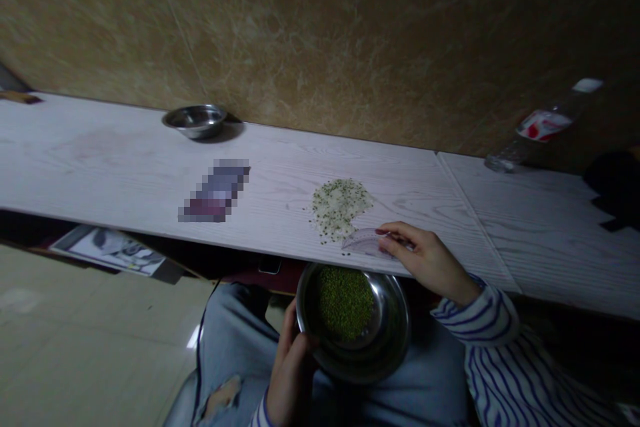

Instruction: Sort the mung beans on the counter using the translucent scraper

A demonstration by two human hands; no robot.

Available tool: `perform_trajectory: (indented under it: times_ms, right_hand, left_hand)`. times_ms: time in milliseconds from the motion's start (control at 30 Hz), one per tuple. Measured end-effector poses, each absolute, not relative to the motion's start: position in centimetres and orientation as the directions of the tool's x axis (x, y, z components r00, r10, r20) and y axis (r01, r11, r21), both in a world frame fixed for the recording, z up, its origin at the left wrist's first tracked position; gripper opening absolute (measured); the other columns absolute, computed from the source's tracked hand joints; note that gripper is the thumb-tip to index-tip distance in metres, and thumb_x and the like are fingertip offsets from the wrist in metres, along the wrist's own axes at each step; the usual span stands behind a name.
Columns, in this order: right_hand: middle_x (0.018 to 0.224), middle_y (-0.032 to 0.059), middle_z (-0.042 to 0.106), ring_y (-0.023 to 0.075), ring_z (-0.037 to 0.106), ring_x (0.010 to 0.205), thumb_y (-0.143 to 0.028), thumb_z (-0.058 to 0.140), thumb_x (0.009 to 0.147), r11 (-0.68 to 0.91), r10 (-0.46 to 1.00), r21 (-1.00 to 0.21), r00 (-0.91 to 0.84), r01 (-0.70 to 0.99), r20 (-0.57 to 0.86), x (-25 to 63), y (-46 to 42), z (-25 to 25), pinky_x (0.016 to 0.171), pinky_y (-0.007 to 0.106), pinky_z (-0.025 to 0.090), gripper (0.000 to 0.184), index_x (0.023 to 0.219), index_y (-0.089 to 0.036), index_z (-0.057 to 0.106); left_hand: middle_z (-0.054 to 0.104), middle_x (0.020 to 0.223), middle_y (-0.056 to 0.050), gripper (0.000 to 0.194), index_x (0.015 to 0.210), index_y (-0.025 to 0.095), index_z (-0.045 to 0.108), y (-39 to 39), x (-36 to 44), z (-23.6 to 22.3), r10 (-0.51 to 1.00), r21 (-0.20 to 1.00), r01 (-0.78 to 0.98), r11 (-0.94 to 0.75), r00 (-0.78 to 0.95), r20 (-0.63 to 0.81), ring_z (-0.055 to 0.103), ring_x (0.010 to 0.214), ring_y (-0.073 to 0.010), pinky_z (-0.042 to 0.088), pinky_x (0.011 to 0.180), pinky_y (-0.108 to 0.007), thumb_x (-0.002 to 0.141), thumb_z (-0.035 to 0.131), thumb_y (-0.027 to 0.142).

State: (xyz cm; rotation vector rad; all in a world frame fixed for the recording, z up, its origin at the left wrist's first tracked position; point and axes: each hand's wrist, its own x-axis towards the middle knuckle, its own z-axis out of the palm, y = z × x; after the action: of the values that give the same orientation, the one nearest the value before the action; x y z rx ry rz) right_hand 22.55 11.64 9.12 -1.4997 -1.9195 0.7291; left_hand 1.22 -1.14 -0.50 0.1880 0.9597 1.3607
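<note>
My right hand (425,257) pinches a clear plastic protractor (361,240) flat on the tabletop, its tip touching the near side of a pile of white rice grains mixed with green beans (340,205). A few green beans lie loose around the pile. Below the table edge, my left hand (295,363) grips the left rim of a steel bowl (393,320) over my lap. Many small green mung beans (345,303) cover the left part of its bottom.
A second steel bowl (196,121) stands against the wall. A pixelated flat object (217,192) lies on the white table (280,153). At the right, a clear bottle (545,123) with a red and white label stands near a dark object (617,187). An open drawer (113,250) shows below.
</note>
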Motion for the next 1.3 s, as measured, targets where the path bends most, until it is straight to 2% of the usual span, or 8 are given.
perform_trajectory:
  times_ms: [233,500,867,1067,1300]
  right_hand:
    - [0.087,0.0043,0.077,0.0195,0.071,0.078,-0.033,0.061,0.088,0.214,0.976,-0.760,-0.168,0.613,0.140,21.3,12.1,8.7,0.070,0.031,0.054,0.022,0.103,-0.022,0.073]
    - [0.084,0.0048,0.077,0.0201,0.073,0.077,-0.035,0.062,0.089,0.191,0.981,-0.788,-0.146,0.585,0.130,21.5,12.1,8.5,0.069,0.032,0.056,0.024,0.105,-0.022,0.072]
    - [0.088,0.0045,0.077,0.0199,0.072,0.079,-0.033,0.063,0.089,0.245,0.968,-0.747,-0.201,0.618,0.152,20.6,12.1,9.1,0.069,0.031,0.056,0.021,0.103,-0.022,0.073]
    - [0.085,0.0040,0.077,0.0191,0.071,0.073,-0.032,0.062,0.089,0.242,0.969,-0.740,-0.194,0.628,0.153,20.8,12.0,9.1,0.065,0.031,0.055,0.021,0.104,-0.022,0.073]
    - [0.088,0.0050,0.077,0.0194,0.071,0.078,-0.032,0.062,0.090,0.244,0.968,-0.758,-0.200,0.605,0.153,20.1,12.3,8.5,0.068,0.031,0.055,0.022,0.106,-0.021,0.072]
  left_hand:
    - [0.071,0.124,-0.009,0.063,0.132,0.024,0.063,-1.1,1.3,-0.1,0.875,0.643,-0.728,0.238,-0.126,-0.467,0.051,0.130,-0.0370,0.040,0.106,-0.049,0.069,0.073,0.025]
    - [0.070,0.122,-0.009,0.067,0.136,0.024,0.059,-1.1,1.1,0.1,0.874,0.642,-0.727,0.245,-0.121,-0.470,0.057,0.121,-0.0377,0.041,0.104,-0.051,0.070,0.072,0.027]
    - [0.070,0.122,-0.008,0.062,0.130,0.025,0.064,-1.1,0.9,0.4,0.874,0.657,-0.718,0.229,-0.145,-0.464,0.055,0.123,-0.0365,0.044,0.101,-0.047,0.069,0.071,0.025]
    - [0.070,0.122,-0.007,0.063,0.130,0.027,0.064,-1.1,0.9,0.3,0.865,0.643,-0.725,0.248,-0.133,-0.484,0.058,0.116,-0.0364,0.045,0.099,-0.048,0.068,0.071,0.025]
    - [0.069,0.125,-0.009,0.059,0.127,0.026,0.067,-1.1,0.7,0.4,0.882,0.652,-0.728,0.210,-0.146,-0.448,0.057,0.120,-0.0373,0.043,0.101,-0.050,0.069,0.073,0.027]
